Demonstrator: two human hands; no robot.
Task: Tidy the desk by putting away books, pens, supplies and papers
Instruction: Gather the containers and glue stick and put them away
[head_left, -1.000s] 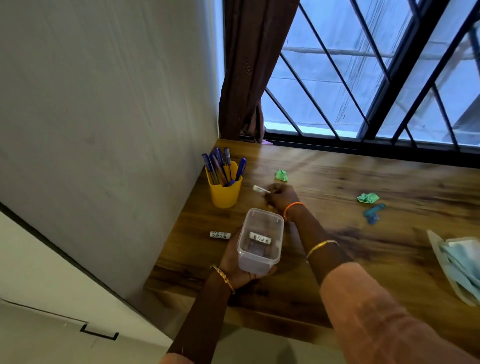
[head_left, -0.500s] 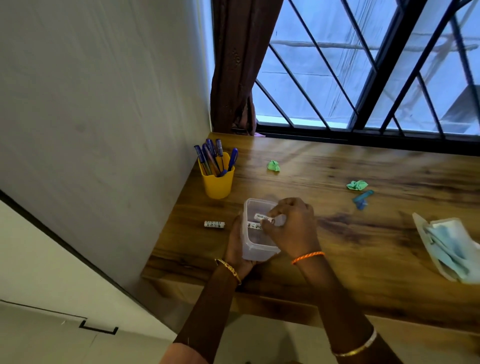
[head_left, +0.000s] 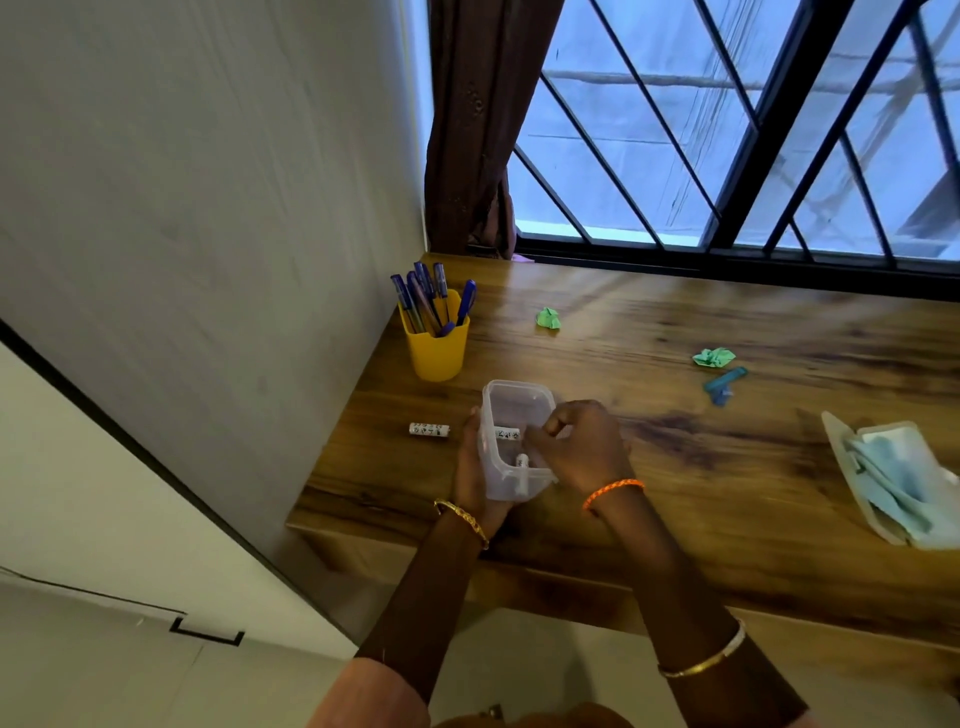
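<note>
My left hand (head_left: 469, 470) grips a small clear plastic container (head_left: 515, 387) from its left side, just above the wooden desk (head_left: 675, 467) near the front edge. Two small white printed erasers are inside it: one lies flat (head_left: 506, 433), the other (head_left: 521, 467) leans against the near wall. My right hand (head_left: 582, 447) hovers at the container's right rim with loosely curled fingers and nothing in them. A third white eraser (head_left: 429, 430) lies on the desk left of the container.
A yellow cup (head_left: 437, 351) of several blue pens (head_left: 431, 296) stands by the wall. Two crumpled green papers (head_left: 548, 318) (head_left: 714, 357) and a small blue item (head_left: 724, 382) lie further back. A packet of pale blue masks (head_left: 893, 483) is at the right. A barred window borders the desk's far edge.
My right hand picked an eraser up from the desk, carried it back over the container and let it go inside. The left hand kept holding the container.
</note>
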